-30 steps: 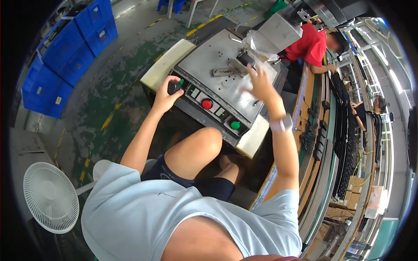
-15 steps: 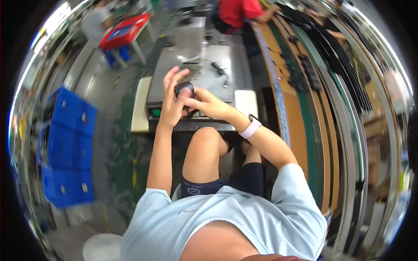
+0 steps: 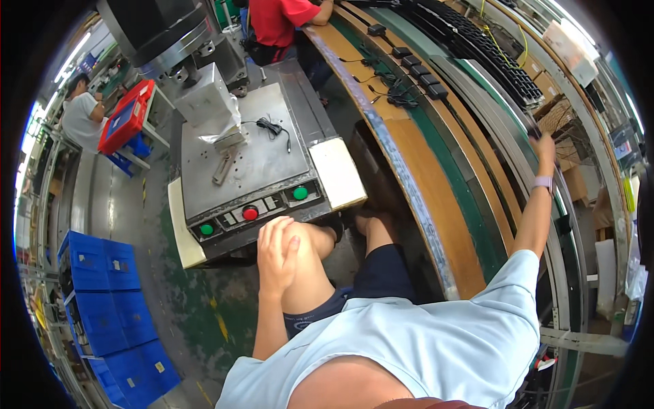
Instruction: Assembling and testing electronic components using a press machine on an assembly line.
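My left hand (image 3: 276, 253) lies on my bent left knee, fingers stretched out and holding nothing. Far out to the right, my right hand (image 3: 544, 147) reaches over the rails beyond the belt. Its fingers close around a dark piece (image 3: 532, 127) that looks like a black power adapter, though it is small and blurred. In front of me stands a press with a metal plate (image 3: 279, 160). A black coiled cable (image 3: 271, 126) lies on that plate, beside a metal block (image 3: 204, 102) partly wrapped in clear film and a flat metal bar (image 3: 225, 163).
Green buttons (image 3: 300, 193) and a red button (image 3: 250, 213) line the press front. Several black adapters with cords (image 3: 411, 61) sit along the belt. Black trays (image 3: 490, 51) lie beyond. Blue bins (image 3: 102, 310) stand left. One person in red (image 3: 279, 24) sits ahead, another far left.
My hands have parted: the left dropped from the black piece to my knee, while the right swung far right with a dark piece. My view has turned, showing more of the press.
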`<state>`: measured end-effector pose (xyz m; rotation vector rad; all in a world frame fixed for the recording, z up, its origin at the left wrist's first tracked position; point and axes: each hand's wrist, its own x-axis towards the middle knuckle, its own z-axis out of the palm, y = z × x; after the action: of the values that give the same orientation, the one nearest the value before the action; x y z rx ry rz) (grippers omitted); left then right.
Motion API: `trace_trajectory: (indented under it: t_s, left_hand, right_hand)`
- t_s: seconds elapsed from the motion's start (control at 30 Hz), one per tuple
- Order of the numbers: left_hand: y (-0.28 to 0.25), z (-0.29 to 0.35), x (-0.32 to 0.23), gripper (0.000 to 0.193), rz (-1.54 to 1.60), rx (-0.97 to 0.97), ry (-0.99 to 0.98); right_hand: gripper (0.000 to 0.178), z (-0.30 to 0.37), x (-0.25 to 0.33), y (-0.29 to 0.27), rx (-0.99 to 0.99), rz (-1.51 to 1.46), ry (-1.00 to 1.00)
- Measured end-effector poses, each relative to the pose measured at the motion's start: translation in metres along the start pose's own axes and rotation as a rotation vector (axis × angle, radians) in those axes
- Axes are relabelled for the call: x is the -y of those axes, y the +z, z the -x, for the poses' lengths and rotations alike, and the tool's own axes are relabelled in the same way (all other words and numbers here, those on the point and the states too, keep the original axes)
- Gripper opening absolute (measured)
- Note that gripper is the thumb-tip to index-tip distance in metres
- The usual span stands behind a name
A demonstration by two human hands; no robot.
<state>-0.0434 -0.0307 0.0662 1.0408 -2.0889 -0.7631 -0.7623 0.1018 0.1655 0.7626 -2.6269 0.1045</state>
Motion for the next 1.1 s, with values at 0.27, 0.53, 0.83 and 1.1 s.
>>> trace_trajectory:
  t_s: [0.27, 0.53, 0.83, 1.1]
  left_hand:
    - [0.002, -0.013, 0.017, 0.03, 0.172, 0.027, -0.117]
    - [-0.019, -0.059, 0.022, 0.02, 0.152, -0.123, -0.019]
    - [-0.099, -0.193, 0.188, 0.035, 0.197, -0.483, -0.006]
    - [-0.102, -0.246, 0.228, 0.044, 0.235, -0.077, 0.018]
  right_hand:
    - [0.054, -0.001, 0.123, 0.047, -0.303, -0.217, -0.133]
    - [0.087, -0.009, 0.292, 0.097, 0.135, -0.264, -0.196]
    - [0.056, 0.061, 0.269, -0.129, -0.171, -1.359, -0.586]
    - [0.024, 0.107, 0.358, -0.132, -0.072, -1.216, -0.656]
